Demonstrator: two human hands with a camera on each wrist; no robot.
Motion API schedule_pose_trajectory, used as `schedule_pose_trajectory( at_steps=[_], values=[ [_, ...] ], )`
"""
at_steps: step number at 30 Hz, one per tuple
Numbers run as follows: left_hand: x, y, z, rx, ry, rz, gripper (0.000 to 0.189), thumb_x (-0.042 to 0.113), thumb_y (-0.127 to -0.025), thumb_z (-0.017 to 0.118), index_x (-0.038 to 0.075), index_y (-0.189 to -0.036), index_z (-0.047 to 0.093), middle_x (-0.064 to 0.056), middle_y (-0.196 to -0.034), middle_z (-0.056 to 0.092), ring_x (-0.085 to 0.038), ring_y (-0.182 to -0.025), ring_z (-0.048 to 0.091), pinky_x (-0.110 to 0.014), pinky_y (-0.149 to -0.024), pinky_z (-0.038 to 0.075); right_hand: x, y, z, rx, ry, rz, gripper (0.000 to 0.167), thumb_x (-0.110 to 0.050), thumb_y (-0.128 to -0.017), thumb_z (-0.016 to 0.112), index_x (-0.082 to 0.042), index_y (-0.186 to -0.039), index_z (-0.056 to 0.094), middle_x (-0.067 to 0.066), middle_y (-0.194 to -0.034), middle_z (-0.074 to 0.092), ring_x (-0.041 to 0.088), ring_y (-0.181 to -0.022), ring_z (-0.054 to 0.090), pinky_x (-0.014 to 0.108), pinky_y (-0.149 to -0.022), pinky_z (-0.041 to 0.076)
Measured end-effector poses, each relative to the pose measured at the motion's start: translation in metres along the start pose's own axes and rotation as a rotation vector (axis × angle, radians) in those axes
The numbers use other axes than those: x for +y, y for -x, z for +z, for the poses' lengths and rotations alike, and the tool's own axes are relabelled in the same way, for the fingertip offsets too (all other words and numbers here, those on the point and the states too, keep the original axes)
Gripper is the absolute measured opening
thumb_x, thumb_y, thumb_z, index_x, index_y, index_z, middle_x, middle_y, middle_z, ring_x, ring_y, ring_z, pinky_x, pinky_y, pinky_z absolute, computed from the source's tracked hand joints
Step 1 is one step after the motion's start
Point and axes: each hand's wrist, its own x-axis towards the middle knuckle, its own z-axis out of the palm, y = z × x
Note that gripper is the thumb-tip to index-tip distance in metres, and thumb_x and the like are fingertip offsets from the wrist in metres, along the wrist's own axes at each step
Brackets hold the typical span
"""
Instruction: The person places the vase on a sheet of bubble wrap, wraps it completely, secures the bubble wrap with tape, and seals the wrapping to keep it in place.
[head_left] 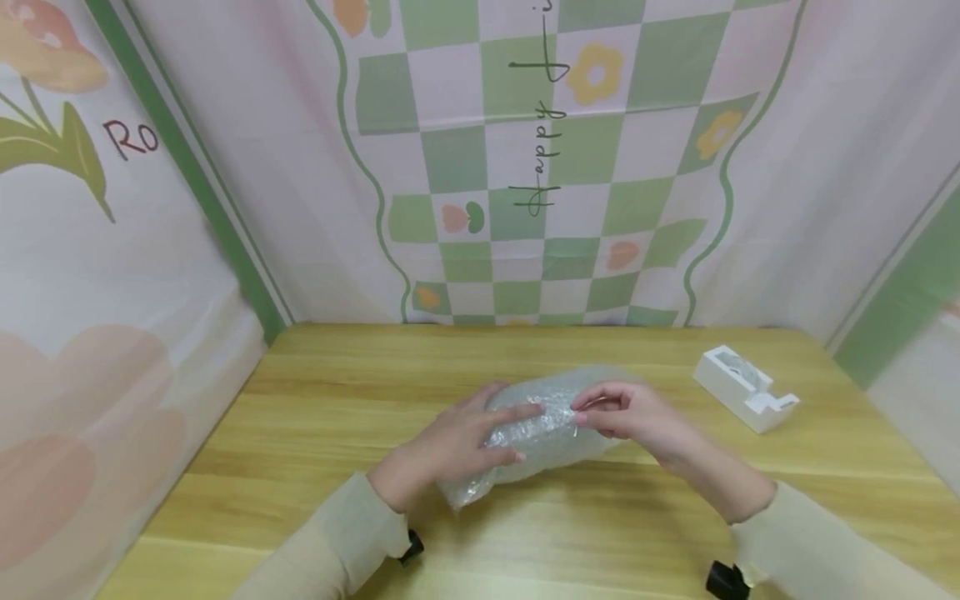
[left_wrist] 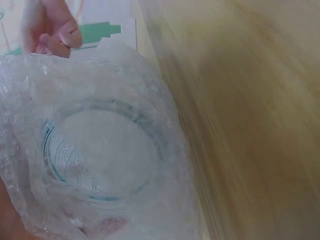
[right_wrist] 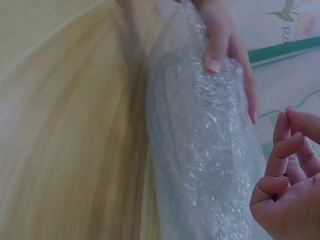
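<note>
A bubble-wrapped bundle (head_left: pixel 555 450) lies on the table between both hands. Through the wrap in the left wrist view shows a round clear glass piece (left_wrist: pixel 75 160) with a bluish rim and raised pattern; its full shape is hidden. My left hand (head_left: pixel 465 437) rests spread over the bundle's left end, its forefinger and thumb straight on the plastic. Over the bundle's right half, my right hand (head_left: pixel 622 408) pinches what looks like a small clear strip of tape between thumb and forefinger. In the right wrist view this hand (right_wrist: pixel 295 185) appears apart from the wrap, its other fingers curled.
A white tape dispenser (head_left: pixel 742 392) stands at the table's back right. The wooden table (head_left: pixel 360 367) ends at a patterned cloth backdrop (head_left: pixel 517 167), and another cloth (head_left: pixel 112 350) hangs along the left side.
</note>
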Motion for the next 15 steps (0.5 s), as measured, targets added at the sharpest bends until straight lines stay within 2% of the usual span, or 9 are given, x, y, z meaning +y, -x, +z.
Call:
schedule_pose_trajectory(
  at_steps=[3,9,15],
  values=[
    [0.001,0.000,-0.001,-0.004,0.006,-0.002,0.062,0.053,-0.101,0.057,0.048,-0.158,0.032,-0.015,-0.169,0.016,-0.044,-0.142,0.039,-0.068,-0.103,0.043,0.002,-0.005,0.007,0.011,0.017,-0.002,0.035,-0.016,-0.094,0.074,0.010,-0.117,0.065,-0.006,-0.078,0.063,0.010,-0.070,0.050,0.028,-0.067,0.047],
    [0.001,0.000,-0.001,-0.006,0.015,-0.015,0.063,0.051,-0.100,0.059,0.047,-0.158,0.034,-0.015,-0.169,0.016,-0.043,-0.144,0.036,-0.066,-0.104,0.044,0.010,-0.014,0.014,0.026,0.011,0.012,0.031,-0.013,-0.095,0.073,0.009,-0.116,0.067,-0.006,-0.076,0.062,0.009,-0.066,0.047,0.025,-0.061,0.043],
    [0.000,-0.001,0.000,0.002,-0.007,-0.003,0.063,0.052,-0.101,0.058,0.046,-0.159,0.034,-0.014,-0.169,0.016,-0.043,-0.143,0.038,-0.065,-0.103,0.046,0.014,-0.017,0.019,0.063,0.005,0.035,0.031,-0.015,-0.095,0.074,0.007,-0.116,0.068,-0.005,-0.079,0.063,0.010,-0.067,0.048,0.025,-0.062,0.044]
  ],
)
